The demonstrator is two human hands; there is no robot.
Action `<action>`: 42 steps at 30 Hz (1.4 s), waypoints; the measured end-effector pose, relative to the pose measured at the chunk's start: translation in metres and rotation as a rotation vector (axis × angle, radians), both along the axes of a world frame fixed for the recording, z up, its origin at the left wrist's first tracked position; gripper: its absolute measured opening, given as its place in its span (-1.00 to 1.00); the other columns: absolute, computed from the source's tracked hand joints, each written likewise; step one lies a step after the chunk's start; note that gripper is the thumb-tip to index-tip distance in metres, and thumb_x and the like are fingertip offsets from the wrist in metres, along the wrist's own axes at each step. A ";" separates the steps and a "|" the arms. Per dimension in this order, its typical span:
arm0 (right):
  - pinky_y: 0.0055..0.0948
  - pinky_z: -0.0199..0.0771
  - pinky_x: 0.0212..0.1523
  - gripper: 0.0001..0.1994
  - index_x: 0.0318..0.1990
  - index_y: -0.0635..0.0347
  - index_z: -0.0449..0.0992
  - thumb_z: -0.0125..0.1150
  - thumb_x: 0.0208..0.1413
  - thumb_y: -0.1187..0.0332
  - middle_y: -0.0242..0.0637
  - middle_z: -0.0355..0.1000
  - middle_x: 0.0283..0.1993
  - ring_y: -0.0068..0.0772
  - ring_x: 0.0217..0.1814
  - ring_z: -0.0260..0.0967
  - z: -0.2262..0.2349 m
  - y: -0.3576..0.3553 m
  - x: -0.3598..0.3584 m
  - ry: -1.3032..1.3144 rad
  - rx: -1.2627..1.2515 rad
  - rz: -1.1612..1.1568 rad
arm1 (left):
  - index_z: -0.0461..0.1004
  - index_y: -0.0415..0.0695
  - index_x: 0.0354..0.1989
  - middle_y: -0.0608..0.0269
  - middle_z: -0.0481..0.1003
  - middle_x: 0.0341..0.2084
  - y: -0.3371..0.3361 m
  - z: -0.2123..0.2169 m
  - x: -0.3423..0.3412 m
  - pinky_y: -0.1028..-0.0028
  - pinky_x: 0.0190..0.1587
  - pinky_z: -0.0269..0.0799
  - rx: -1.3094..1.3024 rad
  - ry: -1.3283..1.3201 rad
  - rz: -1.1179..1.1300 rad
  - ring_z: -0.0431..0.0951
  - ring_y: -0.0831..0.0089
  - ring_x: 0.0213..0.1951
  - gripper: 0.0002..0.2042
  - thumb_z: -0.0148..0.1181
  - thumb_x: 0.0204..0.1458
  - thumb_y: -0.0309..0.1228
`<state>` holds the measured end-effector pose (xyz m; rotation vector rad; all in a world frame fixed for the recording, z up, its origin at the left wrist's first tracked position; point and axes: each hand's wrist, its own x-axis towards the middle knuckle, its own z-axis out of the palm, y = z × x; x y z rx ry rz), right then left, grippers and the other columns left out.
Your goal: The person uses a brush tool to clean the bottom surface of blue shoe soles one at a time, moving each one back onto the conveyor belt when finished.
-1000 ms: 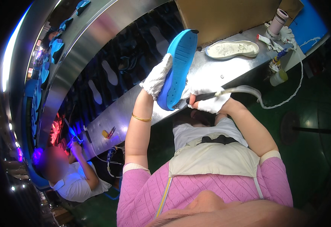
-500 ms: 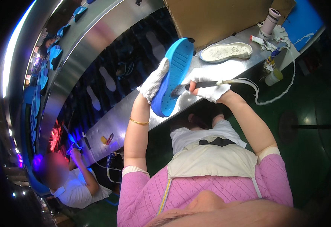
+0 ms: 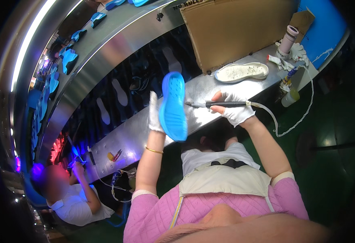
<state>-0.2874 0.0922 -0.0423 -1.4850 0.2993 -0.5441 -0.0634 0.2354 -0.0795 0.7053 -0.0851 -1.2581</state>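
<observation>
My left hand [image 3: 155,115], in a white glove, holds a blue shoe sole [image 3: 173,107] upright at its left side. Its fingers point away from me along the sole's edge, and the thumb is hidden. My right hand [image 3: 236,108], gloved with bare fingertips, is closed round the dark handle of a brush [image 3: 226,104]. A pale tube [image 3: 268,111] runs from the handle's rear end. The bristle end is at the sole's right edge; whether it touches, I cannot tell. Beyond my right hand, a white shoe sole [image 3: 242,73] lies on the metal ledge.
The narrow metal ledge [image 3: 135,131] runs in front of me beside a conveyor [image 3: 116,24] carrying blue soles. A cardboard sheet [image 3: 242,34] stands behind. At right are a pink bottle [image 3: 287,40], white gloves [image 3: 299,52] and a capped jar [image 3: 291,97]. A co-worker [image 3: 78,198] sits at left.
The blue sole has been turned and lowered, its far end now nearer me. My right hand and the brush have shifted slightly right and toward me, off the sole's inner face.
</observation>
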 end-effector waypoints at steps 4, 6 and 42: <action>-0.59 0.46 -0.27 -0.85 -0.26 0.21 0.49 0.33 0.01 0.53 -0.36 0.52 -0.36 -0.62 -0.36 0.44 -0.018 0.002 0.001 -0.001 0.053 -0.084 | 0.26 -0.24 0.20 -0.05 0.46 -0.04 0.005 -0.041 -0.050 0.15 0.10 0.44 -0.317 0.139 -0.116 0.51 0.11 -0.04 -0.34 -0.02 0.15 0.11; -0.59 0.44 -0.32 -0.86 -0.29 0.19 0.45 0.28 0.03 0.56 -0.38 0.48 -0.41 -0.64 -0.39 0.41 -0.022 0.001 0.008 -0.106 -0.041 -0.151 | 0.20 -0.23 0.25 -0.04 0.40 0.06 0.007 -0.047 -0.074 0.14 0.16 0.38 -0.369 0.144 -0.088 0.45 0.10 0.06 -0.36 -0.03 0.18 0.04; -0.60 0.43 -0.38 -0.88 -0.32 0.24 0.47 0.30 0.00 0.58 -0.35 0.45 -0.44 -0.61 -0.46 0.40 -0.024 0.069 0.011 -0.033 -0.406 -0.015 | 0.22 -0.13 0.24 0.02 0.44 -0.01 0.019 -0.026 -0.062 0.21 0.09 0.42 -0.382 0.063 0.137 0.49 0.18 -0.04 -0.22 -0.05 0.05 0.29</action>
